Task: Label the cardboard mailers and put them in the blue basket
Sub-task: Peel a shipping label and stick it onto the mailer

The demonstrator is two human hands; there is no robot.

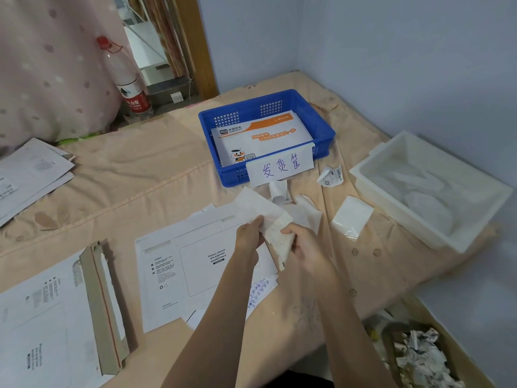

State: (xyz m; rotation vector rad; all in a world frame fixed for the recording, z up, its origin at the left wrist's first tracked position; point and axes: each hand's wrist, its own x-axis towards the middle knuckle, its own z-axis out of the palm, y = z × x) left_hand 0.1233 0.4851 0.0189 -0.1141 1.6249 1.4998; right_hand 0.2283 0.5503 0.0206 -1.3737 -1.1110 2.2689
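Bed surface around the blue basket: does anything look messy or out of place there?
Yes. Curled label scraps lie loose in front of the blue basket, beside the white tray. They look like peeled backing paper, not put away.

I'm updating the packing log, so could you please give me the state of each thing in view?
blue basket: holds one mailer.
white tray: holds crumpled paper.
front mailer: flat, unlabelled.
left mailer: flap open.
label sheet: gripped by left hand and right hand.
bottle: upright, capped.

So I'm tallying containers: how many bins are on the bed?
2: a blue basket at the middle back holding a mailer, and a white tray at the right edge.
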